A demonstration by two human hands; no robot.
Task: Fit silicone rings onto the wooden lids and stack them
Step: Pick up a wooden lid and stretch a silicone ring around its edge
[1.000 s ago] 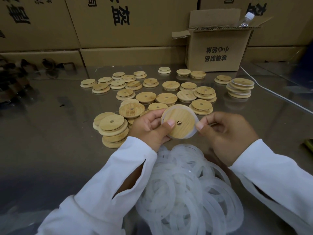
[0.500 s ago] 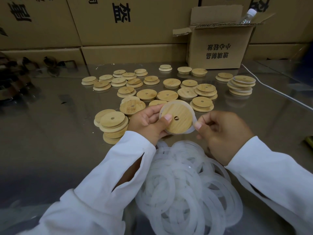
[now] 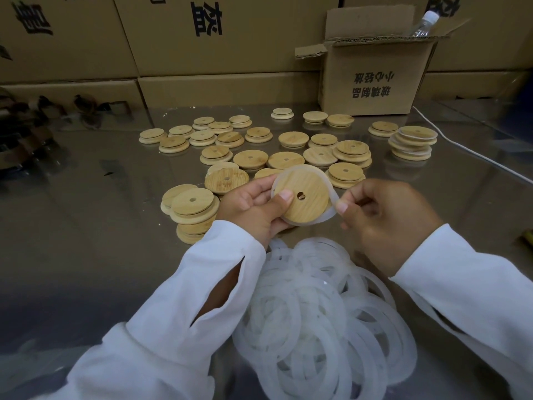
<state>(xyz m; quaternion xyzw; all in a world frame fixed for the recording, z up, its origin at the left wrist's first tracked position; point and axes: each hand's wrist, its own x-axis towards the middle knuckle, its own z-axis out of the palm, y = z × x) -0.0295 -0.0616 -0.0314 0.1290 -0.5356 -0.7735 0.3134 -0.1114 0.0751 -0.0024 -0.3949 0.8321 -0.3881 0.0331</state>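
Ring fitting: the wooden lid [image 3: 310, 197] is gripped by the left hand [image 3: 253, 210], and the silicone ring [image 3: 328, 217] is pinched by the right hand [image 3: 386, 222]; stretching it over the rim is likely called for next.

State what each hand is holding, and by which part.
The left hand grips the wooden lid at its left edge, thumb on its face. The right hand pinches the silicone ring beside the lid's right edge.

We read this as packing workshop or storeroom: printed cardboard cartons [image 3: 230, 53] stacked wall-like behind our shiny bench [image 3: 86, 197], open carton [image 3: 375, 82] on it, wooden lids [image 3: 286, 160] by dozens, silicone rings [image 3: 317, 298] heaped in bulk.
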